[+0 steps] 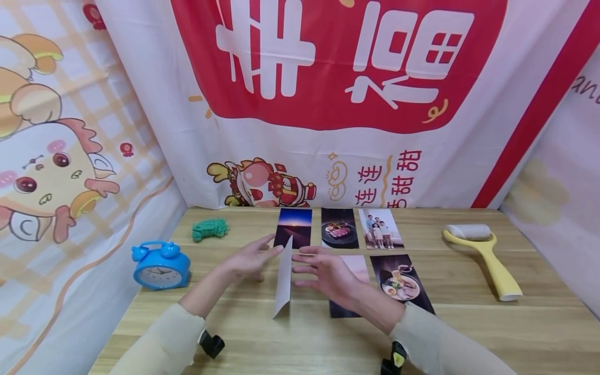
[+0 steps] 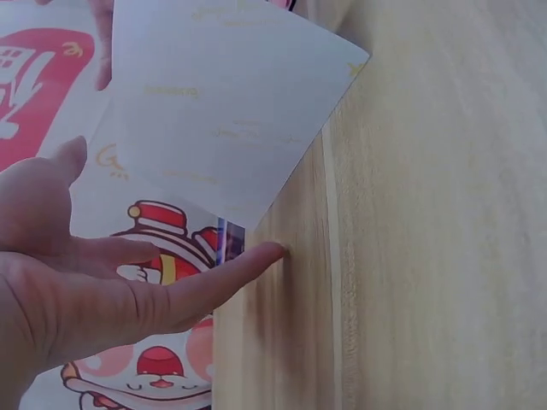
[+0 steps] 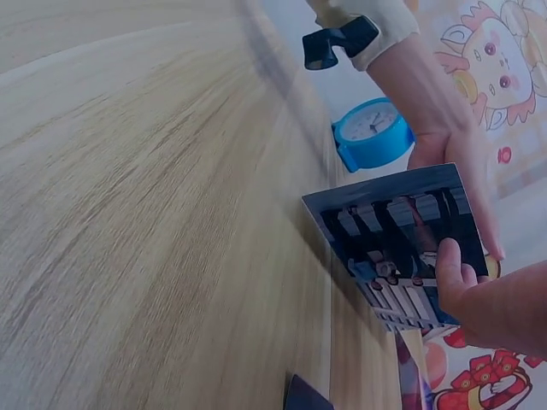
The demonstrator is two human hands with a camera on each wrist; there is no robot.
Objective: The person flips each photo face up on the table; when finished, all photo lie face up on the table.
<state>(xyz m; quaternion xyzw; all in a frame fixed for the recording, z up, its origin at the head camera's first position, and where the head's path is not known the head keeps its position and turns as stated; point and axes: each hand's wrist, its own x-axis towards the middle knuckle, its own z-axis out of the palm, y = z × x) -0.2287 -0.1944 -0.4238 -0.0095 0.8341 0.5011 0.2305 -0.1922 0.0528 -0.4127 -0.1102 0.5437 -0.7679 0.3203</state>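
A photo print (image 1: 283,281) stands on edge between my two hands, its white back (image 2: 231,94) toward the left hand. Its front (image 3: 397,226) shows a row of standing people. My left hand (image 1: 250,259) has its fingers extended, the thumb close to the back; whether it touches cannot be told. On the picture side, my right hand (image 1: 335,278) spreads loosely bent fingers near the print, its fingertips overlapping it in the right wrist view. Beyond lie a sunset road photo (image 1: 294,221), a steak photo (image 1: 339,228) and a group photo (image 1: 381,229).
A pinkish photo (image 1: 358,265), partly behind my right hand, and a noodle bowl photo (image 1: 400,284) lie nearer. A blue alarm clock (image 1: 161,265) and green cord bundle (image 1: 209,229) are left. A yellow-handled lint roller (image 1: 489,255) lies right. Printed cloth (image 1: 290,140) hangs behind the table.
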